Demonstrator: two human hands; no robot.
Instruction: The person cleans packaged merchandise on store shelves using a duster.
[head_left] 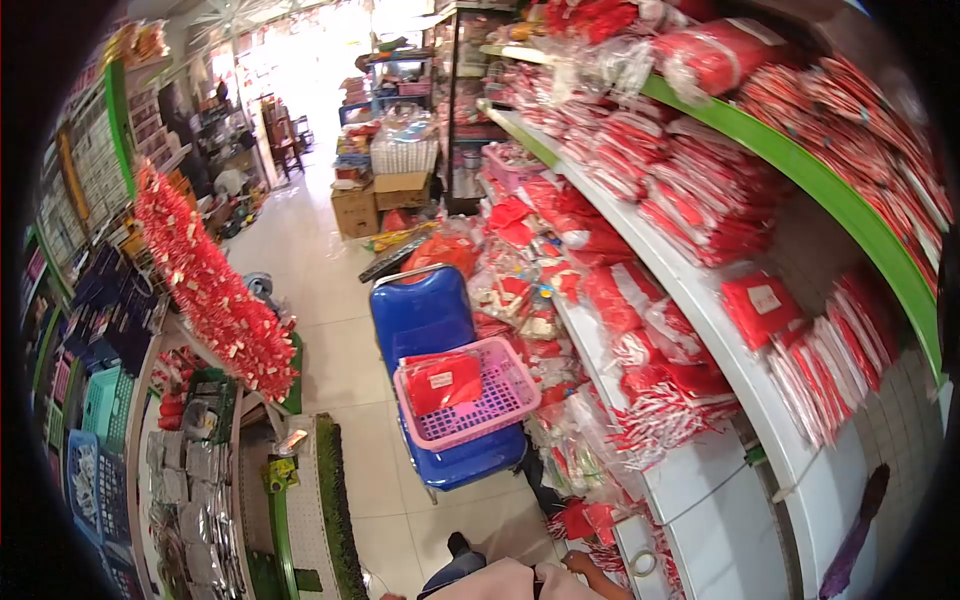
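My right hand [577,562] is low in the head view, beside my pale clothing and close to small red packets [585,520] on a low shelf. Its fingers are too small to read, and I make out nothing in them. Only a sliver of my left hand [393,597] shows at the bottom edge; its fingers are hidden. Ahead of me stands a blue chair [425,315] with a pink plastic basket [515,400] on its seat. A red packet with a white label [440,382] lies in the basket's left part.
Shelves [800,165] stacked with red packaged goods line the right side. Bagged goods [515,285] crowd the floor behind the chair. A red tinsel-like bundle [215,290] leans at left above shelving. Cardboard boxes [355,210] stand farther back. Pale tiled floor [340,350] runs between.
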